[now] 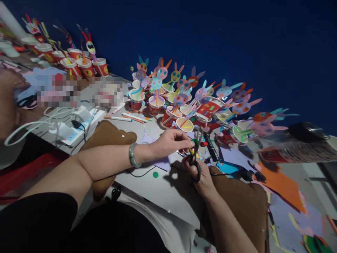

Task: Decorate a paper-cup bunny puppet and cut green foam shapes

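My right hand [201, 177] is closed round the handles of black-handled scissors [196, 170], whose metal blades point up and away from me. Between the thumb and fingers of my left hand [175, 142] is a small piece of green paper [195, 141], right beside the blades. A bracelet circles my left wrist. On the white table below my hands lies a small green paper circle [155, 174]. Just beyond the scissors are a black marker [211, 147] and scattered paper scraps.
Paper cups with paper rabbit faces [157, 84] crowd the back. Red cups [100, 66] stand farther left, near a power strip [84, 127] with white cables. Brown cushions [237, 196] lie under my arms. Orange paper [283, 186] is at right. Another person's hand [12, 82] is at far left.
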